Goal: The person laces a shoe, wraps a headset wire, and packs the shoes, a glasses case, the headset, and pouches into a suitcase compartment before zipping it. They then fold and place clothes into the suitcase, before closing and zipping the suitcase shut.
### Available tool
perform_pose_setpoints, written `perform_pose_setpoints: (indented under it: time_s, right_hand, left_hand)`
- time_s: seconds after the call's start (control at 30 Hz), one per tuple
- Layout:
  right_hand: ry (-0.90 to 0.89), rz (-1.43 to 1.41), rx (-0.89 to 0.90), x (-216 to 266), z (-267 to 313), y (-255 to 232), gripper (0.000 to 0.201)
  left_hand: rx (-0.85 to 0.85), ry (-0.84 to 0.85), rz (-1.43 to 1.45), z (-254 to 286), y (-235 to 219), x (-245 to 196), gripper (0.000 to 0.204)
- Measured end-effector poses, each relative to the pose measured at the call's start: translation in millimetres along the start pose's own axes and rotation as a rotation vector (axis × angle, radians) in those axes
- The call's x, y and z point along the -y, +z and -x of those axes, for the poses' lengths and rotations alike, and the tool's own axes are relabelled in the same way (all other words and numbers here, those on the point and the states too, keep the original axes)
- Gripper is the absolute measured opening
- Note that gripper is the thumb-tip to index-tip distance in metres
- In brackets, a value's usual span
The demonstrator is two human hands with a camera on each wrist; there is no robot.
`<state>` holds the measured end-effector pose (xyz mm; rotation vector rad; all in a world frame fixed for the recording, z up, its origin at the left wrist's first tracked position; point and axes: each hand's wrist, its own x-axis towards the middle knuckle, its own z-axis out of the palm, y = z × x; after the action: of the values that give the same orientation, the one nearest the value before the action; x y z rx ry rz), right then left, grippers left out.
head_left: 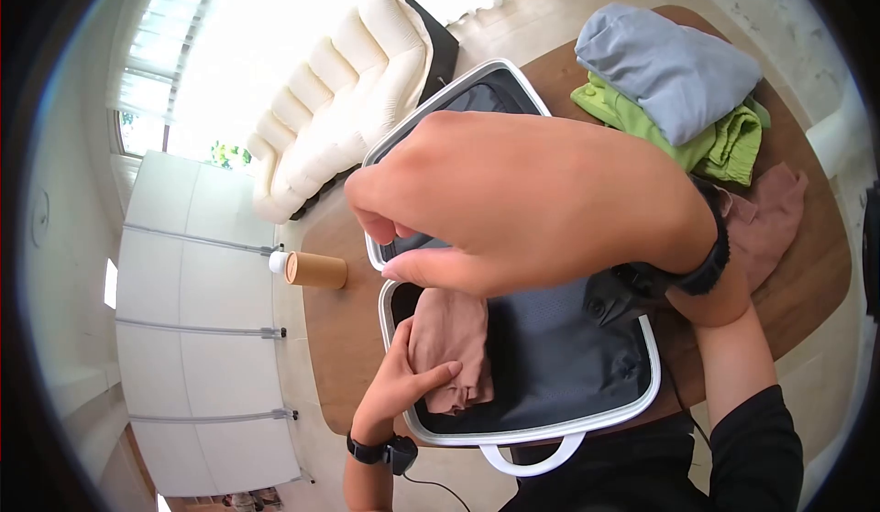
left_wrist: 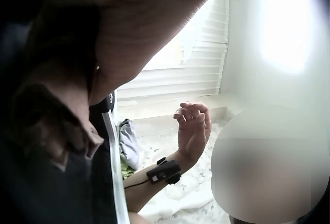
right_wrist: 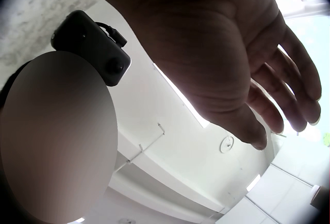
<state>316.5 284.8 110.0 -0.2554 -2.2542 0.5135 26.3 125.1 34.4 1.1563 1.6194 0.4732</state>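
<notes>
An open suitcase (head_left: 541, 437) with a white rim and black lining lies on the table, its white handle toward me. In its near half, at the left end, is a folded pink garment (head_left: 449, 333). My left hand (head_left: 403, 385) grips this garment by its left side, thumb across the top. The left wrist view shows the cloth dimly, below the palm. High above the suitcase, close to the head camera, my right hand (head_left: 532, 200) holds nothing, its fingers loosely bent. It covers much of the suitcase's far half. The right wrist view shows the same fingers apart.
On the wooden table (head_left: 367, 329), a grey-blue garment (head_left: 674, 72) lies on green clothing (head_left: 632, 122) at the far right. Another pink garment (head_left: 770, 219) lies nearer, partly behind the right wrist. A tan bottle (head_left: 316, 271) with a white cap is at the left.
</notes>
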Motion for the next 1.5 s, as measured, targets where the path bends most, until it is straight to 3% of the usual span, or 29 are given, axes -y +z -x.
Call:
perform_pose_setpoints:
  time_s: [0.13,0.2,0.23,0.27,0.33,0.37,0.43,0.47,0.53,0.57,0.6,0.63,0.67,0.7,0.83,0.93,1.0,1.2,1.37,1.4,1.47,1.5]
  right_hand:
    - [0.005,0.023,0.003,3.3,4.2,-2.8,0.024]
    - [0.029,0.013,0.015,5.4,4.8,-6.2,0.028]
    - [0.029,0.013,0.011,5.1,6.3,-7.3,0.028]
    - [0.011,0.042,-0.001,4.8,7.7,-7.7,0.028]
    - [-0.006,0.067,-0.006,4.3,8.8,-7.5,0.028]
    - [0.021,0.069,-0.007,4.6,8.2,-6.6,0.027]
    - [0.047,0.065,-0.003,4.8,7.2,-3.2,0.026]
    - [0.024,0.084,-0.011,3.6,8.7,-2.2,0.022]
    - [-0.007,0.103,-0.015,0.3,9.1,0.5,0.021]
    - [-0.053,0.109,-0.064,-2.5,9.5,4.0,0.021]
    - [-0.095,0.109,-0.112,-3.0,10.1,6.9,0.021]
    - [-0.099,0.104,-0.102,-1.8,8.7,5.6,0.021]
    - [-0.011,0.080,-0.011,-0.7,5.6,1.9,0.020]
    - [0.078,0.058,0.078,-0.1,3.1,0.1,0.020]
    - [0.068,0.054,0.055,-6.0,-1.9,5.2,0.020]
    - [0.180,-0.028,0.151,-18.9,-5.4,6.8,0.021]
    - [0.127,0.087,0.037,-35.3,-2.4,15.1,0.022]
    - [0.474,-0.097,0.190,-69.2,-5.6,3.1,0.021]
    - [0.685,-0.265,0.099,-83.2,-7.2,-19.0,0.018]
    - [0.675,-0.251,0.107,-81.9,-6.5,-22.6,0.018]
    - [0.610,0.048,0.089,-62.2,-5.5,-33.5,0.020]
    - [0.531,0.114,-0.024,-44.7,-5.9,-34.2,0.020]
  left_hand:
    - [-0.124,0.158,-0.186,-2.5,7.9,15.0,0.091]
    - [-0.308,0.194,-0.424,-4.5,6.6,22.4,0.090]
    - [-0.349,0.048,-0.457,2.0,14.1,5.8,0.091]
    - [-0.348,0.047,-0.459,3.7,14.7,3.4,0.091]
    - [-0.459,0.128,-0.844,6.9,16.7,3.2,0.085]
    - [-0.459,0.121,-0.838,11.9,21.9,-7.2,0.085]
    - [-0.429,-0.033,-1.148,20.2,30.0,-32.6,0.081]
    - [-0.431,-0.038,-1.144,19.7,27.1,-32.2,0.081]
    - [-0.374,0.363,-1.337,19.6,16.5,-32.5,0.077]
    - [-0.224,0.364,-1.338,17.0,14.0,-39.5,0.077]
    - [-0.223,0.356,-1.332,11.6,9.7,-40.7,0.077]
    - [-0.094,0.458,-1.345,3.7,5.0,-38.5,0.078]
    - [0.032,0.564,-1.354,-1.7,1.7,-34.4,0.079]
    - [0.051,0.522,-1.405,-3.7,0.2,-29.6,0.079]
    - [0.000,0.490,-1.428,-3.7,-1.8,-14.4,0.083]
    - [-0.008,0.487,-1.408,-17.2,-11.7,-13.5,0.087]
    - [0.049,0.400,-1.404,-22.9,-16.5,-25.1,0.086]
    - [0.231,0.459,-1.426,-53.6,-25.8,-27.3,0.097]
    - [0.194,0.445,-1.399,-50.8,-8.1,-20.4,0.099]
    - [0.184,0.441,-1.363,-50.5,-6.7,-18.9,0.098]
    - [0.135,0.469,-1.391,-48.5,-2.5,-23.7,0.089]
    - [0.116,0.487,-1.379,-46.9,-1.3,-24.7,0.089]
